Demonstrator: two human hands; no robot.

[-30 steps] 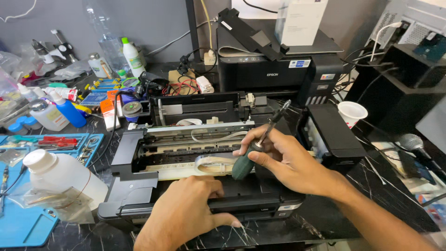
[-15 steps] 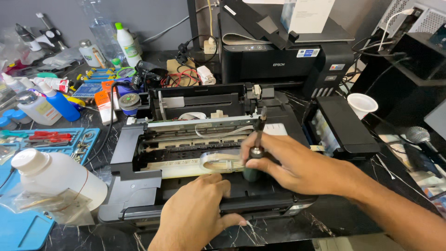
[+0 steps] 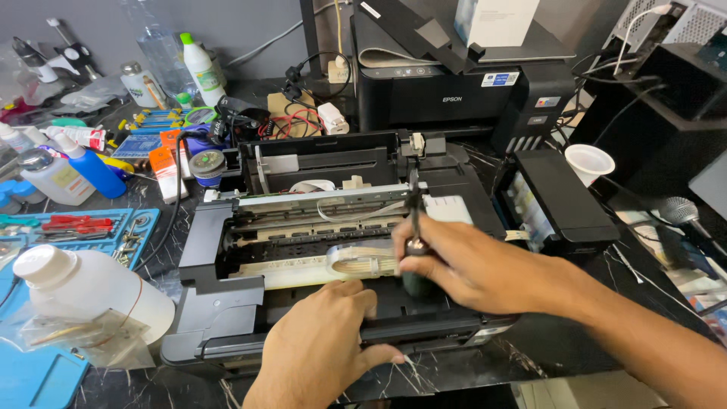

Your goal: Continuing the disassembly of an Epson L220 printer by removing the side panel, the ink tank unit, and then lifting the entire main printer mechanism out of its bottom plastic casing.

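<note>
From the head camera, the right hand point(image 3: 469, 269) was closed around the dark green handle of a slim black-shafted screwdriver point(image 3: 414, 241), which stood almost upright with its tip up at the metal rail of the opened black inkjet printer point(image 3: 227, 250) lying in the middle of the dark marble-patterned table point(image 3: 545, 356). The left hand point(image 3: 322, 352) rested palm down on the printer's front edge, fingers loosely curled and gripping nothing, thumb spread along the lower lip. Just left of the screwdriver handle, a looped white ribbon cable point(image 3: 363, 261) lay across the printer's pale inner tray. The detached black ink tank unit point(image 3: 556, 201) sat just beside the printer on its right, with a white paper cup point(image 3: 589, 163) behind it. A second, closed black printer point(image 3: 454, 91) stood at the back. On the left lay a white plastic bottle point(image 3: 91, 291) on its side, near a blue work mat point(image 3: 45, 379).
</note>
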